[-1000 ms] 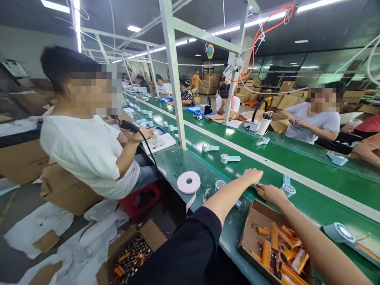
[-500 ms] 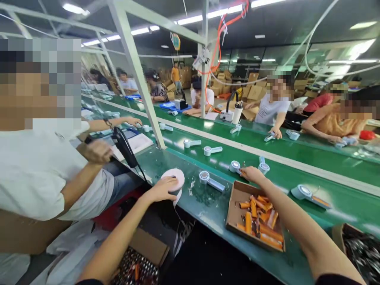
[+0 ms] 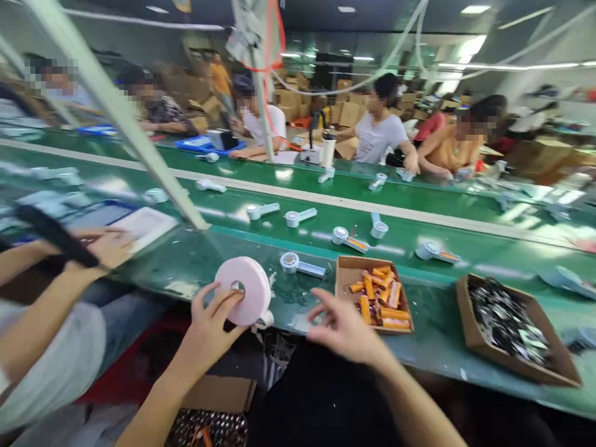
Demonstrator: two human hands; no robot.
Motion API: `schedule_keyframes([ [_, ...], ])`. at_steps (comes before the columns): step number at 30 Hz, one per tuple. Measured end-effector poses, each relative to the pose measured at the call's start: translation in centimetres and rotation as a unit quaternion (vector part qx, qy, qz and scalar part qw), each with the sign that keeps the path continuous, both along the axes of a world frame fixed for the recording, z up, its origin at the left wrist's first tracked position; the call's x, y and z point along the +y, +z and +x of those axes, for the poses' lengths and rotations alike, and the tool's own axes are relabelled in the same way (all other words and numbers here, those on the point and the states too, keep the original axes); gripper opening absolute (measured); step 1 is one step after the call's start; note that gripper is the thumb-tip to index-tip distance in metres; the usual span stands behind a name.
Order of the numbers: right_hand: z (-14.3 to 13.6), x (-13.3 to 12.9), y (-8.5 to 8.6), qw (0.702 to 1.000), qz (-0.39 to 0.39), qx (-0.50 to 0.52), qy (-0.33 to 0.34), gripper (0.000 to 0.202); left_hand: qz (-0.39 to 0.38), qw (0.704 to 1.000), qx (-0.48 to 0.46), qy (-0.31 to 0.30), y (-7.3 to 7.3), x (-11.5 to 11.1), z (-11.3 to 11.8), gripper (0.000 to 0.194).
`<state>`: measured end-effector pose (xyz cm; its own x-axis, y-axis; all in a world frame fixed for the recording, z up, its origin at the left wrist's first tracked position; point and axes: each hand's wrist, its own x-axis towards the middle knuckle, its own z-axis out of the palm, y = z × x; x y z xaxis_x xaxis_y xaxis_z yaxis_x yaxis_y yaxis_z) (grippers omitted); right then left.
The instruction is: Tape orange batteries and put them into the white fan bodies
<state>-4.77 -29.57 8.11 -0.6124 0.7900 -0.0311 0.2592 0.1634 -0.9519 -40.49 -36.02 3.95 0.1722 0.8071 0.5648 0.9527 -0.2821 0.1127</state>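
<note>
A bright factory hall stacked with cartons lies behind a long green conveyor belt (image 3: 405, 226), where pale-blue housings with round heads and straight handles lie scattered and several people sit along the far side. At the left, a co-worker's hand (image 3: 109, 248) is beside a white tray (image 3: 149, 223), with a blurred black tool (image 3: 58, 236) in front.

Next, the left hand (image 3: 214, 320) grips a white tape roll (image 3: 254, 282), fingers hooked into its core, at the near edge of the table (image 3: 433, 338); a loose tape end (image 3: 265, 320) curls off its lower right. Below, an open carton (image 3: 218, 392) holds dark, shiny round pieces and some orange bits.

Just right of the roll, one housing (image 3: 302, 267) lies on the table. The right hand (image 3: 344, 326) is empty, fingers spread, near it. The step in hand appears to be handling the tape; the next move probably calls for steadying the roll while the right hand catches the free end.

Beyond that hand, a shallow cardboard box (image 3: 348, 276) contains orange-wrapped cylinders (image 3: 367, 288). Farthest right, another cardboard box (image 3: 565, 360) is heaped with glossy black parts (image 3: 507, 323), too blurred to identify.
</note>
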Motion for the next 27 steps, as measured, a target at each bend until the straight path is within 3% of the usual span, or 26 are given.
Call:
schedule_keyframes([
  [1,-2.0,-1.5,-1.2,0.998,-0.041,0.019,0.044,0.085,0.026,0.999,0.001,-0.039,0.3,-0.3,1.0,0.045],
  [3,-5.4,-3.3,-3.9,0.992,-0.063,0.044,0.096,0.053,0.042,0.994,-0.016,-0.102,0.6,-0.3,2.5,0.048],
  [4,-6.5,-3.8,-5.2,0.991,-0.039,0.035,0.121,0.048,0.04,0.992,-0.04,-0.112,0.5,-0.1,3.0,0.047],
  [7,-6.8,-4.1,-7.4,0.966,0.122,-0.123,0.194,0.034,0.005,0.979,-0.203,-0.031,-0.6,0.8,3.5,0.043],
  [9,-4.6,-2.9,-6.8,0.928,0.205,-0.223,0.218,0.025,-0.047,0.945,-0.319,0.066,-1.7,1.2,3.5,0.057],
  [11,-1.0,0.0,-5.0,0.922,0.242,-0.251,0.165,0.032,-0.078,0.918,-0.369,0.12,-3.1,1.2,3.5,0.068],
  [12,1.0,1.9,-3.8,0.927,0.255,-0.255,0.107,0.033,-0.081,0.918,-0.368,0.122,-3.8,1.2,3.6,0.068],
  [13,2.7,4.0,-2.8,0.916,0.274,-0.287,0.059,0.035,-0.077,0.925,-0.355,0.111,-4.6,1.2,3.7,0.066],
  [15,5.5,8.2,-1.6,0.88,0.286,-0.379,0.035,0.033,-0.07,0.949,-0.302,0.064,-5.8,1.3,4.4,0.055],
  [17,6.9,11.4,-1.7,0.856,0.277,-0.433,0.055,0.022,-0.062,0.972,-0.228,0.007,-6.6,1.6,5.3,0.046],
  [19,7.4,13.1,-2.5,0.855,0.27,-0.438,0.074,0.014,-0.051,0.984,-0.166,-0.041,-6.8,2.0,6.5,0.043],
  [21,7.5,13.5,-3.1,0.887,0.246,-0.384,0.071,0.014,-0.045,0.988,-0.127,-0.076,-6.4,2.4,7.6,0.048],
  [24,7.3,12.6,-2.3,0.988,0.106,-0.116,-0.008,0.024,-0.038,0.99,-0.082,-0.11,-5.3,2.9,8.9,0.062],
  [25,7.2,12.0,-1.7,0.998,0.049,-0.005,-0.04,0.03,-0.034,0.99,-0.064,-0.118,-4.8,3.1,9.2,0.067],
  [27,6.7,10.6,-0.4,0.987,-0.023,0.142,-0.073,0.043,-0.026,0.991,-0.03,-0.126,-3.7,3.5,9.8,0.072],
])
